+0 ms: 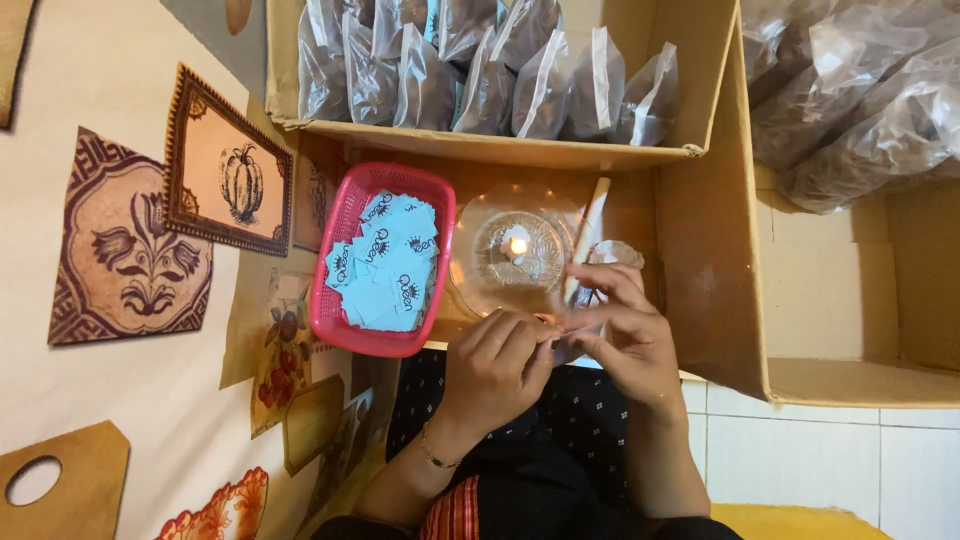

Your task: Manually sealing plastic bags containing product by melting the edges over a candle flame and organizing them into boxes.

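My left hand (497,365) and my right hand (622,335) meet over my lap, both pinching a small clear plastic packet (585,295) whose top edge sticks up between the fingers. Just beyond them a small flame burns in a clear glass dish (515,248). A pink plastic basket (345,325) full of small light-blue paper labels (385,262) stands to the left of the dish. What the packet holds is hidden by my fingers.
A cardboard box (500,148) of several sealed clear packets with dark contents stands behind the dish. Large plastic bags (860,100) of dark material lie at the upper right in another carton (710,260). A patterned mat (130,250) covers the left side.
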